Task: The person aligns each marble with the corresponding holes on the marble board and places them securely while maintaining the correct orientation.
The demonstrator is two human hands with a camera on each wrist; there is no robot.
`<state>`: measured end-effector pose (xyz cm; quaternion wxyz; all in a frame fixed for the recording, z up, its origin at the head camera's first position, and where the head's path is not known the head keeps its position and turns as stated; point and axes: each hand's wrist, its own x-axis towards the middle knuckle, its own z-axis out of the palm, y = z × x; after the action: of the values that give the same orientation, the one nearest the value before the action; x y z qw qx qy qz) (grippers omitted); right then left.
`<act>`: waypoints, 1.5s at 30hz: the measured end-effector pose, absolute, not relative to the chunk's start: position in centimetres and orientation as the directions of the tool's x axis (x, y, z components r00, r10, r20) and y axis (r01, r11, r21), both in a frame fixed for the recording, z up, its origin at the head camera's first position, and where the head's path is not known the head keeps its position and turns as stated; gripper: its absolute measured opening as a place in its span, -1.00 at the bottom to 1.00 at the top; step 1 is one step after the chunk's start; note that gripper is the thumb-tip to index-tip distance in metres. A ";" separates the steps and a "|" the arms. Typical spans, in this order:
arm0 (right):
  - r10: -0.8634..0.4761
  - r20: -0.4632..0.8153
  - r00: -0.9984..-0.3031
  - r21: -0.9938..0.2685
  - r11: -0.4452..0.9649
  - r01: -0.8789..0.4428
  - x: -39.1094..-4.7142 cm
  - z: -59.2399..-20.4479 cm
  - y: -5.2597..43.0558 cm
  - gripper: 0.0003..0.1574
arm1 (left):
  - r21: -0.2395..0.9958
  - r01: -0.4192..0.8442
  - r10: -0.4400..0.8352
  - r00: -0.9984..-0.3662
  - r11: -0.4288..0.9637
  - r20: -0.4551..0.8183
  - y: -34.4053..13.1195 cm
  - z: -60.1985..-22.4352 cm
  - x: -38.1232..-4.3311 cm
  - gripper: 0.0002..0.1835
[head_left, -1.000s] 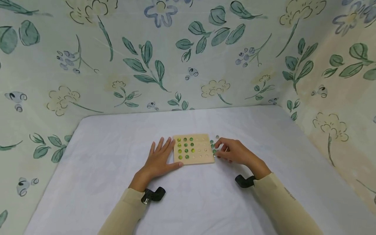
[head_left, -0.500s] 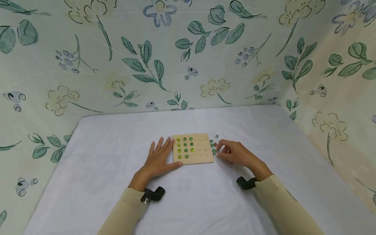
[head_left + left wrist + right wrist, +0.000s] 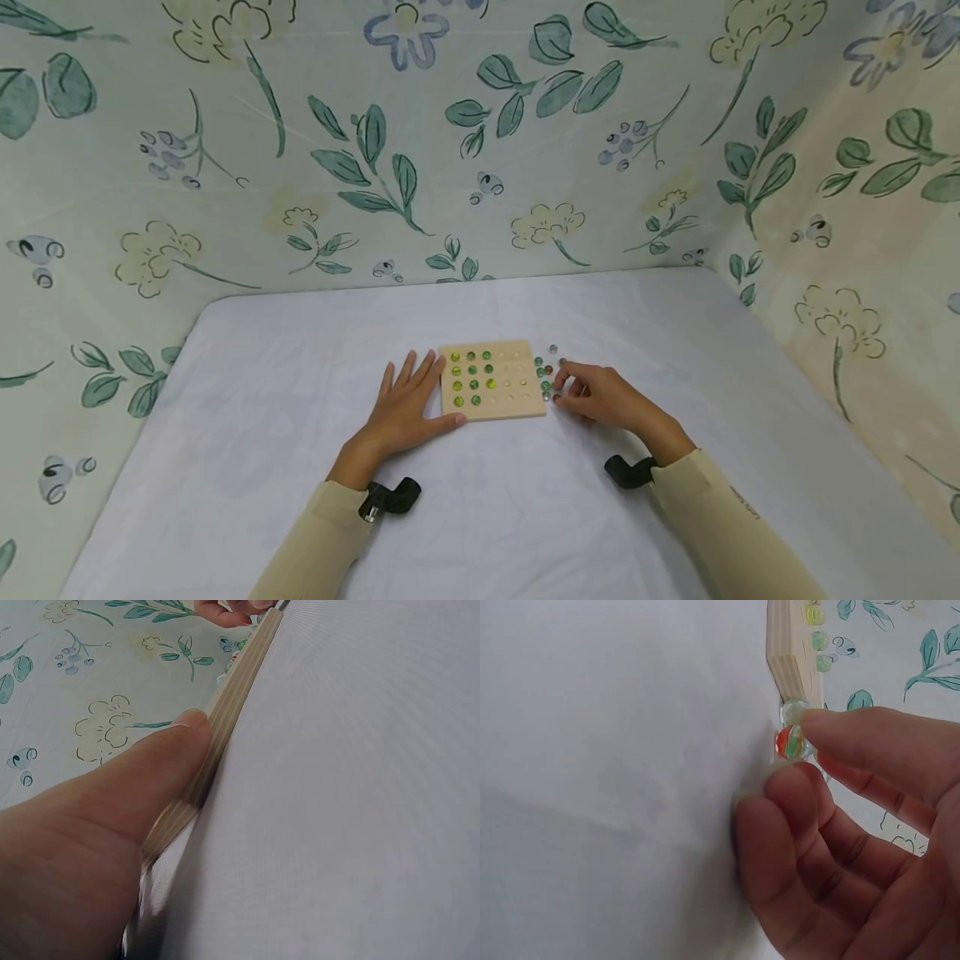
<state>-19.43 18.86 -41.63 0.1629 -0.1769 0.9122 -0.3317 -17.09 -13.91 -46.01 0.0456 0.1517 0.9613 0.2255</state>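
Observation:
A pale wooden board [image 3: 495,408] with rows of small hollows lies mid-table. Yellow-green and green marbles [image 3: 472,368] sit in its left columns; hollows on the right are bare. My left hand [image 3: 395,414] lies spread on the cloth, its index fingertip at the board's left edge and thumb [image 3: 172,754] on the near corner. At the board's right side my right hand [image 3: 607,393] has its fingers curled. A clear marble with red and green swirls [image 3: 789,742] is at its thumb and fingertips. The inside of the curled fingers is partly hidden.
Loose green marbles [image 3: 539,362] line the board's right edge, with reddish ones near the right fingertips. A clear grey marble [image 3: 553,348] lies slightly behind them. White cloth [image 3: 480,517] covers the table; flower-patterned fabric [image 3: 450,167] rises behind it.
Reddish marbles have come into sight beside the right fingertips. The right hand has shifted slightly right, away from the board. The left hand stays in place.

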 end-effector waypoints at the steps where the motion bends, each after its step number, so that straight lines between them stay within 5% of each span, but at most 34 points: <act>1: -0.433 -0.178 -0.883 -0.664 0.716 -0.217 -19.4 -41.7 18.9 -0.81 | 0.447 0.271 0.312 -0.950 0.852 -0.019 -13.9 -46.0 -17.1 0.14; 45: -0.401 -0.194 -0.895 -0.627 0.753 -0.201 -19.4 -42.2 18.8 -0.85 | 0.438 0.271 0.310 -0.950 0.857 -0.018 -13.8 -46.1 -17.0 0.13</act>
<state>-19.38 18.85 -42.16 0.1605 -0.1633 0.9222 -0.3116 -16.99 -13.84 -46.10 0.0442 0.1510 0.9626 0.2207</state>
